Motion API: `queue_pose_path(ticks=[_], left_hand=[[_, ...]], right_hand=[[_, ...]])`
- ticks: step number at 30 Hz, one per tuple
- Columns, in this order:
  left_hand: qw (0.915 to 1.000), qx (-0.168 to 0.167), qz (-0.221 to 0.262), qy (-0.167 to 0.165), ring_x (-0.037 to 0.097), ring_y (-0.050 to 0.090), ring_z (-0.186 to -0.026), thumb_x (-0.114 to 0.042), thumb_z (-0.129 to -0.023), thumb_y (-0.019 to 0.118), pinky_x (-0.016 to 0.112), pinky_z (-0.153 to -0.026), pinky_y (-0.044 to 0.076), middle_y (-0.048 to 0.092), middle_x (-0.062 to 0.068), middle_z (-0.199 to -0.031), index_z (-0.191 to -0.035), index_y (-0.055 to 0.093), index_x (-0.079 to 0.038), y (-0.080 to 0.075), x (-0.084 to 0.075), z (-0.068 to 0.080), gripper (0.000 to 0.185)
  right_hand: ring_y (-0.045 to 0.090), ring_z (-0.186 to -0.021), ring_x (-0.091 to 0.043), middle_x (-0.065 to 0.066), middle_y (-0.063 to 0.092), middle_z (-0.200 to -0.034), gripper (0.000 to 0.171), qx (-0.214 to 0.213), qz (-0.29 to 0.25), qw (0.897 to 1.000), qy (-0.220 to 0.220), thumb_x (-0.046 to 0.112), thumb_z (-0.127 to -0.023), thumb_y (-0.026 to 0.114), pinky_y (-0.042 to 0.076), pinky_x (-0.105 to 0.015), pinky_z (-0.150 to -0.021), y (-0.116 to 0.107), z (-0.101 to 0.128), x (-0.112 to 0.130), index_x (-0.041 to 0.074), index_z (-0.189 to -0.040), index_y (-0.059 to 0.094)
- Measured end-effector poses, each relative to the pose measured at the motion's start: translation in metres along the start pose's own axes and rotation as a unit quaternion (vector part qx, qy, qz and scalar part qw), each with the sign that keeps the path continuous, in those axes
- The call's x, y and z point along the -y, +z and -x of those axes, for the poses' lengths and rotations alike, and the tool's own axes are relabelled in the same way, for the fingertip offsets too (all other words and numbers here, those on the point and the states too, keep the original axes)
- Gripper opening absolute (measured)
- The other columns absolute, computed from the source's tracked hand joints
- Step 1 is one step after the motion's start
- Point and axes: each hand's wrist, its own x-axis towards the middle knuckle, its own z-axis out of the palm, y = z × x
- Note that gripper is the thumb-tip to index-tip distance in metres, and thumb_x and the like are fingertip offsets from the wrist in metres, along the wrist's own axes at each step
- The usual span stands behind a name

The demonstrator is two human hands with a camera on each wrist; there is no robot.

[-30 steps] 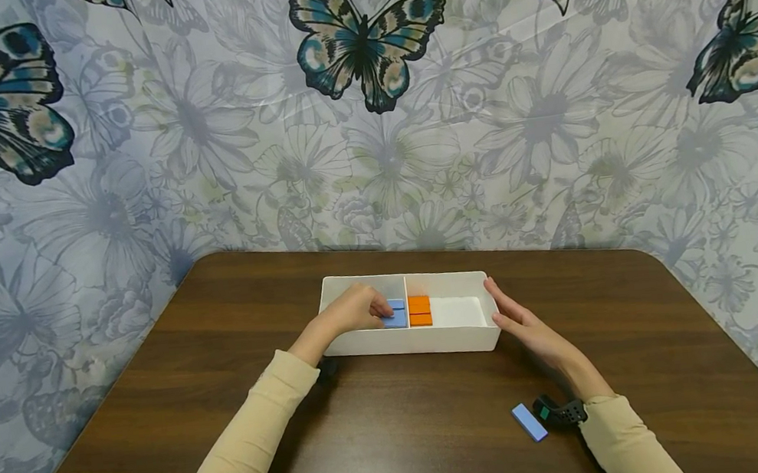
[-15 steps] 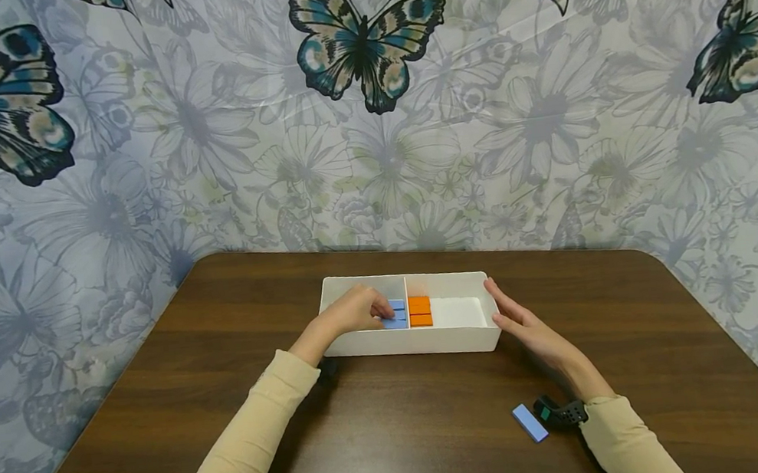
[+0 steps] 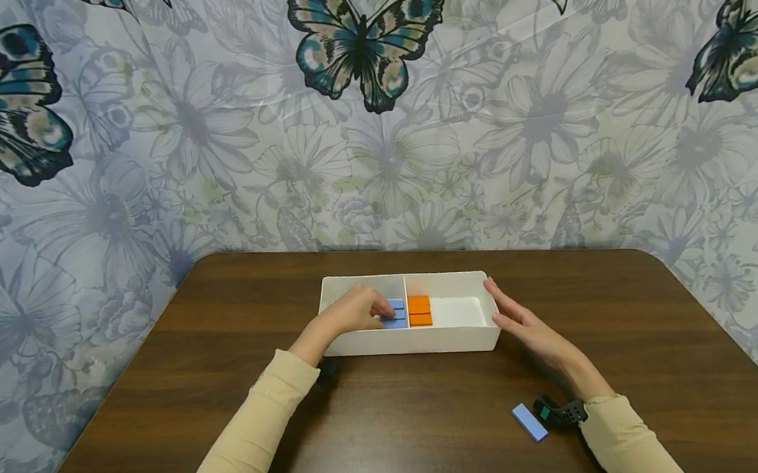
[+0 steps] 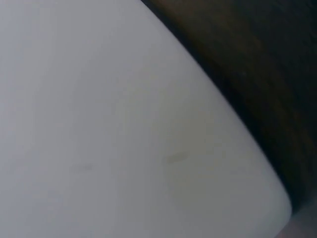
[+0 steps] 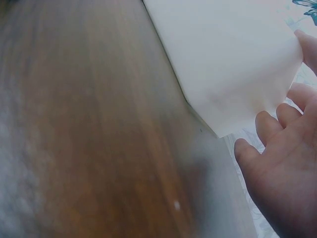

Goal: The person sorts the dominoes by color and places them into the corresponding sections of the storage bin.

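Observation:
A white two-compartment tray [image 3: 424, 339] sits mid-table. My left hand [image 3: 382, 313] reaches into its left compartment, fingers curled onto a blue block [image 3: 396, 319] beside a second blue block [image 3: 397, 304] at the divider. Two orange blocks [image 3: 419, 310] lie just right of the divider. My right hand [image 3: 506, 309] rests flat and open against the tray's right end wall. In the right wrist view its fingers [image 5: 270, 129] touch the tray corner [image 5: 233, 64]. The left wrist view shows only the white tray wall [image 4: 124, 124] and dark table.
A loose blue block [image 3: 529, 422] lies on the brown wooden table [image 3: 400, 435] beside my right wrist. A wall cloth printed with butterflies [image 3: 366, 114] hangs close behind the table's far edge. The tray's right compartment floor [image 3: 459, 311] is bare white.

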Motion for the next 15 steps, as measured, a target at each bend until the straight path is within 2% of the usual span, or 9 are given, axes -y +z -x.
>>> queue_pose_path(ticks=[15], left_hand=[[1.0,-0.001,-0.002,-0.005,0.014,0.065,-0.084,0.001,-0.076,0.075,0.023,-0.076,0.05,0.07,0.004,-0.093,-0.096,0.074,-0.001,-0.0005,-0.0013,0.0011,0.02]], right_hand=[[-0.011,-0.138,-0.024,-0.006,-0.008,-0.155,0.059,-0.001,-0.003,1.0,0.007,0.01,-0.101,0.04,-0.004,-0.062,-0.103,0.0003,-0.0001,0.0013,0.011,-0.151,0.009]])
